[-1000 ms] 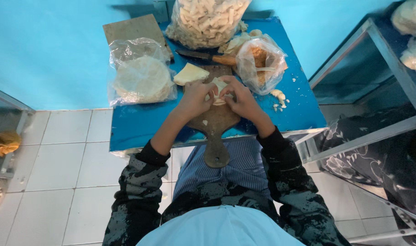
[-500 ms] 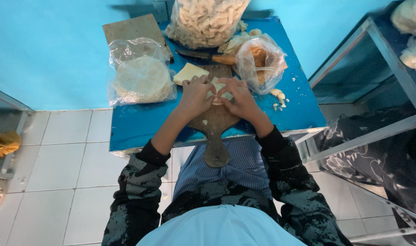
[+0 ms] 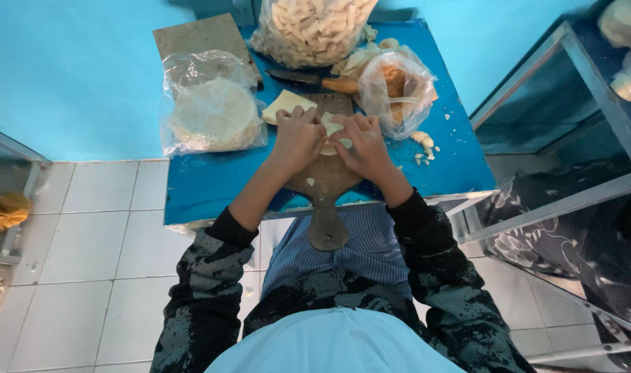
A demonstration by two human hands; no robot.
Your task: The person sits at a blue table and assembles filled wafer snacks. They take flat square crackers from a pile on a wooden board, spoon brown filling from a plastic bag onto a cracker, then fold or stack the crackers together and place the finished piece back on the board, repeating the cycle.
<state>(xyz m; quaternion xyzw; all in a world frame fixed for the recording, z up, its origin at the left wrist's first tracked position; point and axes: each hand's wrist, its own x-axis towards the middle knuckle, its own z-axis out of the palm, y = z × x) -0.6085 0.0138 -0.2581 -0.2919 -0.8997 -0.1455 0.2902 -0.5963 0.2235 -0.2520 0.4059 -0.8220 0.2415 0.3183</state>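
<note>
Seen from the head camera looking straight down, a person in a dark patterned jacket and striped apron works at a small blue table [image 3: 212, 190] set against a turquoise wall. Both hands meet over a wooden paddle-shaped board [image 3: 327, 181], whose handle points toward the person and hangs over the near table edge. Between the hands sits a small pale piece of dough [image 3: 331, 129], at the far end of the board. The left hand [image 3: 298, 138] lies just left of the dough and the right hand [image 3: 362, 144] just right of it, so the piece lies centred, with neither hand clearly nearer. Fingers of both hands curl inward and close on the dough, pinching it from opposite sides; its shape under the fingers is mostly hidden, so its long axis cannot be told. Just beyond the left hand, a folded pale wedge of dough [image 3: 286, 105] rests on the table. A knife [image 3: 314, 81] with a wooden handle lies across the far side, running left to right. Left of the board is a clear bag of round flat wrappers [image 3: 212, 114]; to the right, a clear bag holding brown filling [image 3: 397, 86]; at the far edge, a large bag of pale finished pieces [image 3: 312, 27].
</note>
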